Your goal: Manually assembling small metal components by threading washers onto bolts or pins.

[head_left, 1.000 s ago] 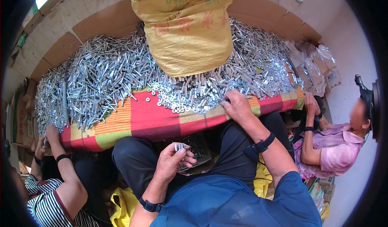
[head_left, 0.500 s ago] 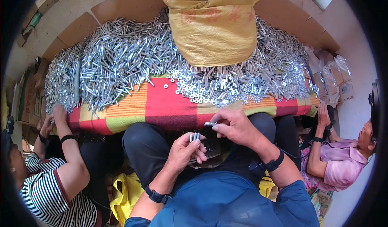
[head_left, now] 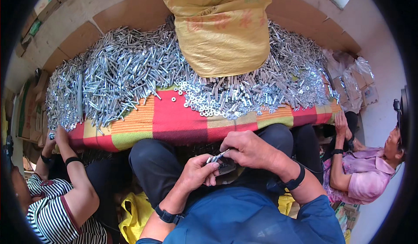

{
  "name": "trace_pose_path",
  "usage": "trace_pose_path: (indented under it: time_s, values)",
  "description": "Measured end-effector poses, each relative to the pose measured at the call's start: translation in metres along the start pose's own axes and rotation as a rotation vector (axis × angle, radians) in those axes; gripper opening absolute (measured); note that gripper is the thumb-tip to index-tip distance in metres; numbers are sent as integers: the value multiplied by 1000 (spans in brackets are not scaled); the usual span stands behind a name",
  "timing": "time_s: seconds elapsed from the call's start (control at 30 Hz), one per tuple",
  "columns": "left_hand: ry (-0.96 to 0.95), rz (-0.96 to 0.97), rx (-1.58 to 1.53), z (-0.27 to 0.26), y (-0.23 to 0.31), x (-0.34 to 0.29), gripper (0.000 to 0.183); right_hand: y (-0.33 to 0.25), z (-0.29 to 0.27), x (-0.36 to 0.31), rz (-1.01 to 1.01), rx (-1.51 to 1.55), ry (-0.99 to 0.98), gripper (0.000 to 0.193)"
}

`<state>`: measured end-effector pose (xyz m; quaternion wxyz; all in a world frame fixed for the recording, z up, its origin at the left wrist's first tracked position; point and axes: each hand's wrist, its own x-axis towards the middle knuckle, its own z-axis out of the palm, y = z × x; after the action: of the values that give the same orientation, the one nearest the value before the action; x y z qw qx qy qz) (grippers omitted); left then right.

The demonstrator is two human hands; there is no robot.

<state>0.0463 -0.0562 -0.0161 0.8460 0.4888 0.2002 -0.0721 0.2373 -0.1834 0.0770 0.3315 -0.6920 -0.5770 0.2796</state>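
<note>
Silver metal pieces [head_left: 212, 159]: jutting from the top of the left grip, lying between thumb and curled fingers, tips angling toward the right hand; count too small to tell.
Left hand [head_left: 196, 171]: gripping narrowly, holding the pieces by their lower part.
Right hand [head_left: 253, 149]: pinching narrowly at the upper end of one slender piece; exact contact is hiding partly behind the fingers.
Dark tray [head_left: 228, 168]: sitting below the hands, mostly hidden.
Checked cloth [head_left: 178, 124]: hanging over its front edge, just beyond both hands.
Washers [head_left: 213, 108]: lying loose near the cloth's front edge, around the middle.
Rod pile [head_left: 130, 65]: spreading across the cloth to its back edge.
Yellow sack [head_left: 224, 44]: resting on the pile, mid back edge.
Co-workers: striped shirt [head_left: 52, 211] sitting by the cloth's front left corner, pink shirt [head_left: 363, 165] by its front right corner.
</note>
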Motion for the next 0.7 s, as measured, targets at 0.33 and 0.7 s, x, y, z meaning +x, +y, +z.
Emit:
trace_pose_path:
  time_s: [0.33, 0.7]
  values:
    - [12, 5, -2, 2, 3, 0, 16, 11, -1, -4, 132, 54, -123, 16]
    - [-61, 180, -492, -5, -9, 5, 22, 16, 45, -8, 421, 933, -3, 11]
